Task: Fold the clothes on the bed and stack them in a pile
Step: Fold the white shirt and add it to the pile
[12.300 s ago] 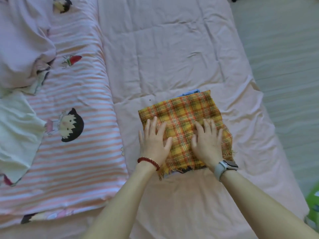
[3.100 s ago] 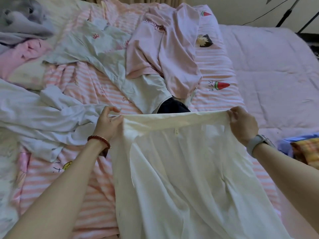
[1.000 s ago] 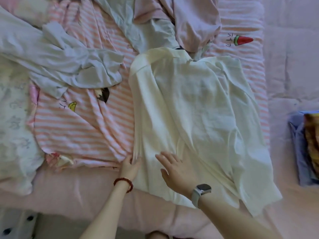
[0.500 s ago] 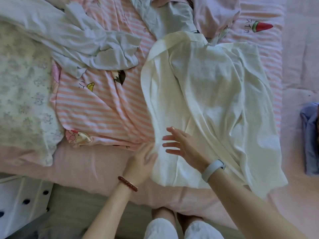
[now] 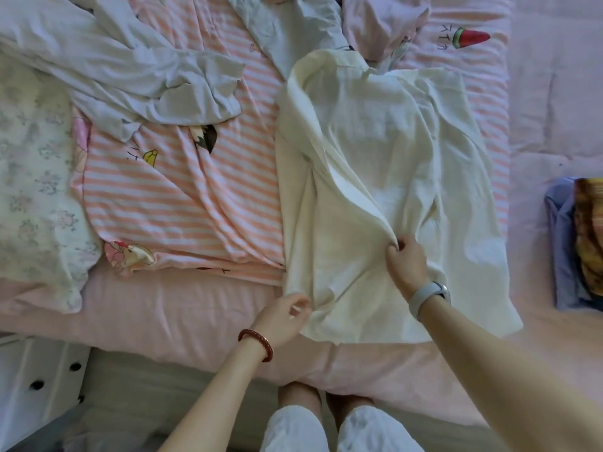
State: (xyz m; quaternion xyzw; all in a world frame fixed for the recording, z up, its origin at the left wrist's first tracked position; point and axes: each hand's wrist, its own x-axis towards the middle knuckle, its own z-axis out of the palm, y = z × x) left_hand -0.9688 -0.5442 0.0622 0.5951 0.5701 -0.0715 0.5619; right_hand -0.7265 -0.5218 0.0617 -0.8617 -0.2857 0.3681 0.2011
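Cream garment (image 5: 375, 151) lies spread on the bed (image 5: 182, 308), near its front edge. Right hand (image 5: 406, 265) pinches a raised fold; left hand (image 5: 282, 316) pinches the lower-left hem.

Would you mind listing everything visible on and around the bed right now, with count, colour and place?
cream garment: 1, cream, spread on the bed, centre right
grey-white garment: 1, pale grey, crumpled, upper left
pale blue-grey garment: 1, top centre
pink garment: 1, pale pink, top, right of centre
striped cover: 1, pink and white with cartoon prints, under the clothes
floral pillow: 1, white, left edge
folded pile: 1, blue with yellow plaid on top, right edge
white drawers: 1, lower left
left hand: pinches the cream garment's near hem; red bracelet
right hand: grips a fold of it; grey watch
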